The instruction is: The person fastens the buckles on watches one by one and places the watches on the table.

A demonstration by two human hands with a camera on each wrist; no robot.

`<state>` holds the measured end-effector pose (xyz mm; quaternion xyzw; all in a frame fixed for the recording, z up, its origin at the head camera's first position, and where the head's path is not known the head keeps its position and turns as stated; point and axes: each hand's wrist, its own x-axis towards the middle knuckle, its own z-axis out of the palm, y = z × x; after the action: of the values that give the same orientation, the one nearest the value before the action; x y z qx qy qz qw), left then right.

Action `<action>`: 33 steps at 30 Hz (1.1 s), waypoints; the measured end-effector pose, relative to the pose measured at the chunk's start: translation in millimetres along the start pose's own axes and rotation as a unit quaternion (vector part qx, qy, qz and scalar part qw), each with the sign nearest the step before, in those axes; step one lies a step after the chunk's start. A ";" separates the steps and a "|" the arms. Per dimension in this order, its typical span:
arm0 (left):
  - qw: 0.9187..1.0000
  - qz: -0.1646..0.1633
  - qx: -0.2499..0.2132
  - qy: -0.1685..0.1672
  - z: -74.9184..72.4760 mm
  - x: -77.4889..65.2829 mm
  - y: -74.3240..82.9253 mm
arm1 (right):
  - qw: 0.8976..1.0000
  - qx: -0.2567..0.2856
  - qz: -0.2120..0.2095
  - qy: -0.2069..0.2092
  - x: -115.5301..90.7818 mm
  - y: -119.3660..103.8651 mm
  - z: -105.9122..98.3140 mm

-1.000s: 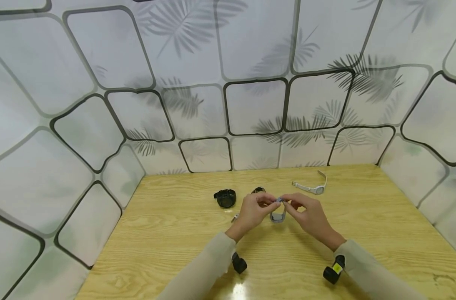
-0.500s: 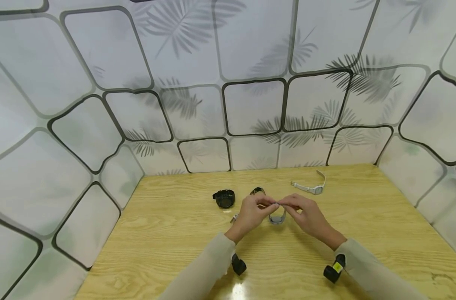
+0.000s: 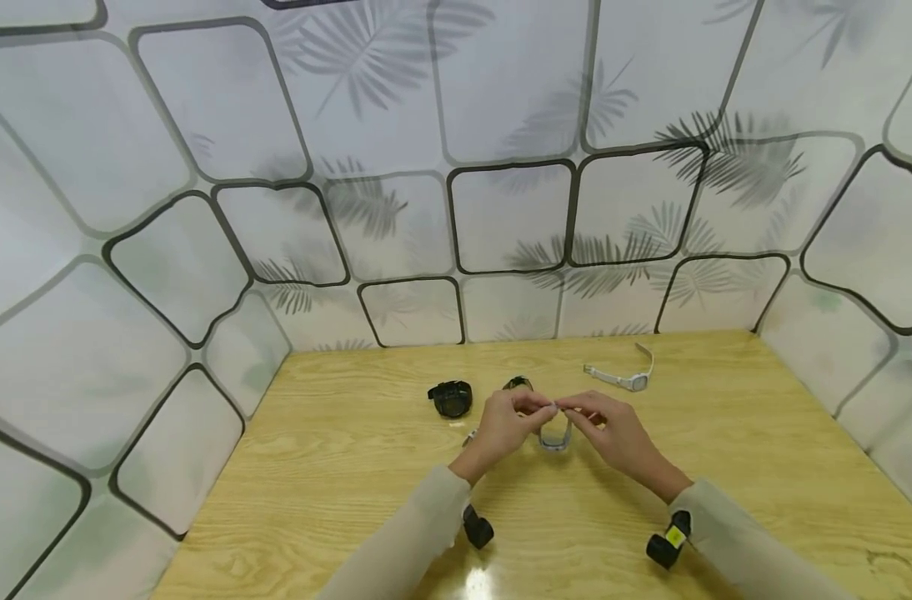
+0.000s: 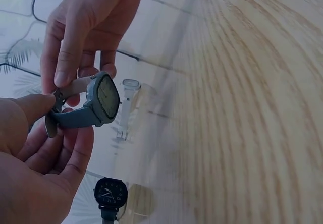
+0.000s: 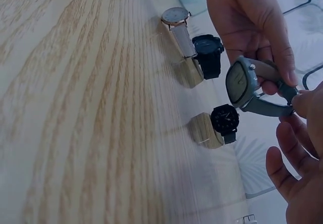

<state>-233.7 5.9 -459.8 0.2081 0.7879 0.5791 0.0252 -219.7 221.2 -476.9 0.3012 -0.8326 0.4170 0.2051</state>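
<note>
A grey-blue wristwatch (image 3: pixel 554 444) hangs between both hands, its strap bent into a loop with the case lowest in the head view. My left hand (image 3: pixel 504 425) pinches the strap by its buckle end between thumb and fingers. From the other side, my right hand (image 3: pixel 613 425) pinches the strap with thumb and index finger. In the left wrist view the watch (image 4: pixel 107 98) shows its squarish face turned away from the hands, and the strap ends overlap at the fingertips. The right wrist view shows the same watch (image 5: pixel 237 85) above the table; fingers partly hide the buckle.
On the wooden table (image 3: pixel 336 483) lie a black watch (image 3: pixel 452 400), another black watch (image 3: pixel 518 383) behind the left hand, and a white watch (image 3: pixel 636 382) at back right. A watch with a light strap (image 5: pixel 175 16) is partly hidden in the head view. Patterned walls surround the table.
The fingertips of both hands have drawn closer together over the strap ends, covering the bluish strap piece seen earlier. The watch case has tilted slightly; the hands otherwise stay in place.
</note>
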 end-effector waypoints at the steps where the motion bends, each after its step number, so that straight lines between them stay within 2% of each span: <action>1: 1.000 -0.007 -0.014 0.000 0.1 0.1 0.1 | 1.000 0.001 0.006 -0.002 -0.6 -0.1 -0.2; 4: 0.998 -0.031 -0.061 0.003 -0.3 0.6 0.6 | 1.000 0.011 0.022 -0.013 -2.1 -0.9 -1.8; 7: 0.994 -0.055 -0.091 0.011 -0.9 1.7 0.9 | 0.998 0.025 0.037 -0.042 -3.8 -1.4 -4.5; 11: 0.992 -0.069 -0.103 0.016 -2.0 2.6 0.8 | 0.992 0.055 0.060 -0.099 -6.5 -0.3 -7.0; 14: 0.991 -0.073 -0.108 0.015 -2.7 2.7 0.8 | 0.987 0.063 0.076 -0.125 -8.1 0.2 -6.4; 24: 0.987 -0.082 -0.137 0.014 0.9 2.0 -2.9 | 0.992 0.034 0.048 -0.108 -9.1 -0.1 -4.6; 33: 0.978 -0.105 -0.177 0.018 3.5 4.2 -0.3 | 0.991 0.056 0.043 -0.111 -12.4 -3.5 0.7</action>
<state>-236.6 10.5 -460.3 0.1058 0.6909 0.7070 0.1077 -208.4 223.0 -482.6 0.3211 -0.8376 0.4353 0.0760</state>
